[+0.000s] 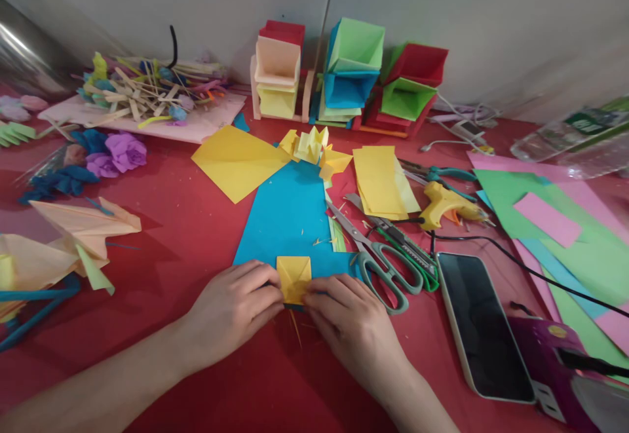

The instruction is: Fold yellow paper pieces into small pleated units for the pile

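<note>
head view: left fingers point(265, 297) and right fingers point(324, 287) pinch a creased yellow paper square point(293, 278).

I'd call this a papercraft workspace: a red tabletop point(171, 236) by a pale wall point(442, 0), with scissors point(364, 244), a cutter point(405, 244) and a yellow glue gun point(449, 207) right of centre. Folded paper boxes point(350, 89) stand at top centre, coloured sheets point(521, 205) lie far right.

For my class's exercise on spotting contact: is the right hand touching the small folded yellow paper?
Touching: the head view shows the right hand with its fingertips against the folded yellow paper at its lower right edge.
</note>
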Motion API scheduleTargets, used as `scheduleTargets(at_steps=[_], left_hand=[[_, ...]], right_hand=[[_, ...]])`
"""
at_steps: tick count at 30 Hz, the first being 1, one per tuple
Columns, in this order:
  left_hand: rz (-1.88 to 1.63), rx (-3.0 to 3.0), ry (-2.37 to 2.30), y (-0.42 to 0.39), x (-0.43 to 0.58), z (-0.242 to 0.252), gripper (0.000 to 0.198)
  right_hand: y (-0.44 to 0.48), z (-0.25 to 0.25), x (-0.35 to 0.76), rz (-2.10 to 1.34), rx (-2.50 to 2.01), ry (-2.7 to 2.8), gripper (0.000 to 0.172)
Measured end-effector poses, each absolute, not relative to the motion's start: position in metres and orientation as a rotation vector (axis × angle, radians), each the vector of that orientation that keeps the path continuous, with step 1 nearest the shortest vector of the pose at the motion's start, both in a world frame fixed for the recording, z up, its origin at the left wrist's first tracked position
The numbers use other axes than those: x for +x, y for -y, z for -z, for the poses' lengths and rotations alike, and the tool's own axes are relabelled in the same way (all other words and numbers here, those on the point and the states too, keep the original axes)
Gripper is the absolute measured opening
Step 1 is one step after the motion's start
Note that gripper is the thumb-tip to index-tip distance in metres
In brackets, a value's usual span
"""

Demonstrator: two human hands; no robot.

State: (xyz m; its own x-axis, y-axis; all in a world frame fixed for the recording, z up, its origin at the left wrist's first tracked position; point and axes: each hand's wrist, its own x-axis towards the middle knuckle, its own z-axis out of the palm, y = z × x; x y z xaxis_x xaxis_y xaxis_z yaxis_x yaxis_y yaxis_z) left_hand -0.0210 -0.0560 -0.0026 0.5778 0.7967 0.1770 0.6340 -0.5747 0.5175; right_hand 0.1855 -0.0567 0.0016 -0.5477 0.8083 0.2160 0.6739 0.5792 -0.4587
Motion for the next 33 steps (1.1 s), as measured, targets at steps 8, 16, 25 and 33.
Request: scheduleTargets(at_steps=[8, 16, 25, 33], left_hand=[[-0.477, 2.353, -1.375, 0.056, -0.014, 0.0, 0.019], [-0.442, 2.218, -1.265, 0.045, -0.024, -0.007, 0.025], [-0.386, 2.239, -1.332, 0.046, -0.02, -0.006, 0.02], [-0.277, 2.362, -1.439, 0.05, -0.013, -0.007, 0.02]], right_hand=[[0.051, -0.002, 0.177, -0.625, -1.41, 2.23, 0.011], [0.049, -0.003, 0.176, -0.658, -1.46, 2.205, 0.006], [0.048, -0.008, 0.174, -0.627, -1.517, 2.251, 0.011], [0.047, -0.01, 0.167, -0.614, -1.626, 2.276, 0.013]])
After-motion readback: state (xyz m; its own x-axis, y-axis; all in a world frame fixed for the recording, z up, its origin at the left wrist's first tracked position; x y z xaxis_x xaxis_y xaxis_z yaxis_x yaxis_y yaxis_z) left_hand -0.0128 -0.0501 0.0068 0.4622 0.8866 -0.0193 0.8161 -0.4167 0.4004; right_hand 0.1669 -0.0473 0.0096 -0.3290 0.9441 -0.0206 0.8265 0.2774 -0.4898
